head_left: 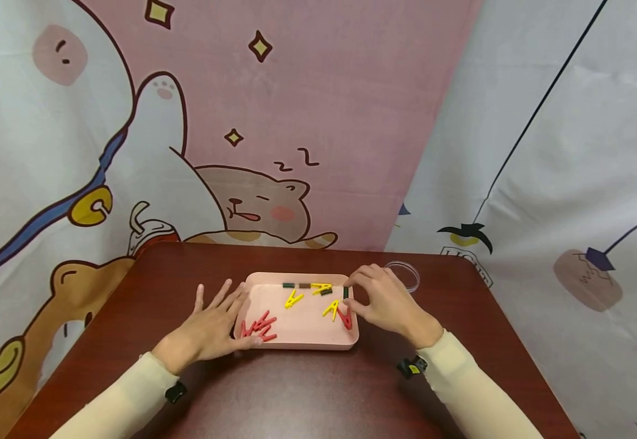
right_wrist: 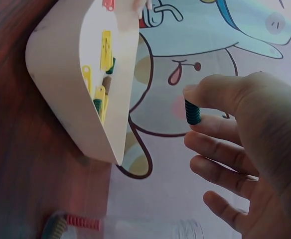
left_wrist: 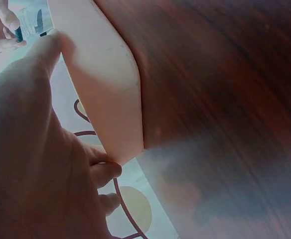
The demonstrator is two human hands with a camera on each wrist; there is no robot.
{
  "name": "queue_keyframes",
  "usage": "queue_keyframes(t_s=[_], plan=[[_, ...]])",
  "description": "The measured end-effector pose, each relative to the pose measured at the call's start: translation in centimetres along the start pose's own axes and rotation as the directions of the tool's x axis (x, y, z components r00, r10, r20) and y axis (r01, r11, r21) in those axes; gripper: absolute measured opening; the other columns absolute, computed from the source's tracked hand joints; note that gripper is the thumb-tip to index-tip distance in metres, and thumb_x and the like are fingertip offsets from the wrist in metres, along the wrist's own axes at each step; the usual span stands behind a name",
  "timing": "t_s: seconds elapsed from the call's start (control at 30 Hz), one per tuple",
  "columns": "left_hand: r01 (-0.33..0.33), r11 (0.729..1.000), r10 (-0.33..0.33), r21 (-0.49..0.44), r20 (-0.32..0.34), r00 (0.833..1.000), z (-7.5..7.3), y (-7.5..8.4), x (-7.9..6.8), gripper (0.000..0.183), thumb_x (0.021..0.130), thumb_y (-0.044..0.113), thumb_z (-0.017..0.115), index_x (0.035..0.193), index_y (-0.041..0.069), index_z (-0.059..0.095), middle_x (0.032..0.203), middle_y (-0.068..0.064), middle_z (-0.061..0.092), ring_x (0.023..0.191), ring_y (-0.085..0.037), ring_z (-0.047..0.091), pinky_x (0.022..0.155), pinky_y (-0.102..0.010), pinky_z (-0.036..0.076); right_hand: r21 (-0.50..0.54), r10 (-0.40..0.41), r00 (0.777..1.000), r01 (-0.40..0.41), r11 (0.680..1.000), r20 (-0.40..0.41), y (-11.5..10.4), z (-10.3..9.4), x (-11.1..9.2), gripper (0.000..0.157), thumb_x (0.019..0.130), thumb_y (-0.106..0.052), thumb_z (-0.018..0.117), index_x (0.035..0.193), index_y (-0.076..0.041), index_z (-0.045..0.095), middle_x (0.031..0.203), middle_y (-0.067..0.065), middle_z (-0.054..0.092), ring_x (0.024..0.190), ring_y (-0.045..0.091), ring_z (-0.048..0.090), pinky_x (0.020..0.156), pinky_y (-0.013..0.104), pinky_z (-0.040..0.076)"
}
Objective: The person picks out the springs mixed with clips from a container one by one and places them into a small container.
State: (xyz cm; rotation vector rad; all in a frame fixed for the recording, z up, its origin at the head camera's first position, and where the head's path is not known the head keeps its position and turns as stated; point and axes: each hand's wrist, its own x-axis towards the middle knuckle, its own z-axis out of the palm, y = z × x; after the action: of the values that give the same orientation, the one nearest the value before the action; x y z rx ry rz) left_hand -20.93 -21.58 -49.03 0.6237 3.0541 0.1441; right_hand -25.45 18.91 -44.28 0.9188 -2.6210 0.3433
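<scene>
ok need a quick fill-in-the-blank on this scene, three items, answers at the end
1. The right hand pinches a ridged green cylinder between a finger and the ____.
2. In the tray, the clips bunched beside the left hand are all ____.
3. Near the tray's right end, a red clip lies next to a ____ one.

Missing words: thumb; red; yellow.
</scene>
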Motion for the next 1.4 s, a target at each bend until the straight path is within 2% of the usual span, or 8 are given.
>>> queue_keyframes(t_s=[0.23,0.4,0.83,1.0,1.17,1.4], plan=[[-0.021,1.0,0.021,-0.015,0.001,1.0,0.0,-0.3,-0.1,0.116,0.088,0.091,0.05,0.169,0.011,0.032,0.179,-0.008,0.025,0.168,-0.038,0.011,0.123,-0.083,-0.004,0.015,0.032,0.997,-0.031,0.999,-0.067,1.7,-1.2,-1.1,0.034,0.089,-0.042,0.087,0.113,-0.02,0.079,0.114,-0.005,0.074,0.111,0.02,0.068,0.098,0.048,0.055],[-0.027,0.999,0.027,-0.037,0.0,1.0,0.0,-0.7,-0.1,0.115,0.088,0.09,0.053,0.17,0.013,0.03,0.18,-0.006,0.024,0.169,-0.038,0.01,0.123,-0.083,-0.003,0.049,0.082,0.991,-0.077,0.996,-0.102,2.8,-1.9,-1.7,0.03,0.089,-0.041,0.087,0.112,-0.022,0.08,0.113,-0.006,0.074,0.102,0.018,0.064,0.092,0.046,0.051],[-0.015,0.997,0.017,-0.073,0.017,1.0,-0.1,-1.0,0.0,0.114,0.086,0.089,0.057,0.17,0.015,0.032,0.18,-0.004,0.022,0.169,-0.038,0.006,0.123,-0.083,-0.005,0.08,0.184,0.968,-0.173,0.982,-0.172,5.9,-2.8,-2.9,0.03,0.088,-0.035,0.088,0.112,-0.019,0.079,0.117,-0.001,0.074,0.112,0.026,0.065,0.098,0.057,0.05],[-0.01,0.997,0.012,-0.078,0.021,1.0,0.0,-0.9,0.0,0.114,0.087,0.088,0.057,0.17,0.015,0.032,0.18,-0.004,0.021,0.169,-0.038,0.004,0.123,-0.083,-0.005,0.088,0.212,0.953,-0.197,0.976,-0.218,7.2,-2.7,-3.3,0.03,0.087,-0.031,0.09,0.111,-0.015,0.08,0.116,0.003,0.074,0.11,0.029,0.069,0.092,0.056,0.057],[-0.011,0.997,0.012,-0.078,0.021,1.0,0.0,-0.9,0.0,0.113,0.087,0.088,0.058,0.17,0.016,0.031,0.18,-0.004,0.021,0.169,-0.038,0.004,0.123,-0.083,-0.005,0.117,0.257,0.943,-0.236,0.965,-0.21,8.2,-2.5,-3.6,0.033,0.087,-0.031,0.09,0.113,-0.012,0.08,0.117,0.005,0.074,0.109,0.03,0.071,0.089,0.055,0.06],[-0.001,0.997,0.003,-0.082,0.028,1.0,-0.1,-0.9,0.0,0.113,0.088,0.087,0.058,0.171,0.016,0.029,0.181,-0.003,0.019,0.169,-0.037,0.003,0.123,-0.082,-0.006,0.152,0.299,0.939,-0.274,0.95,-0.171,8.9,-2.1,-3.7,0.035,0.089,-0.034,0.089,0.115,-0.013,0.079,0.12,0.007,0.073,0.114,0.035,0.069,0.095,0.061,0.057]])
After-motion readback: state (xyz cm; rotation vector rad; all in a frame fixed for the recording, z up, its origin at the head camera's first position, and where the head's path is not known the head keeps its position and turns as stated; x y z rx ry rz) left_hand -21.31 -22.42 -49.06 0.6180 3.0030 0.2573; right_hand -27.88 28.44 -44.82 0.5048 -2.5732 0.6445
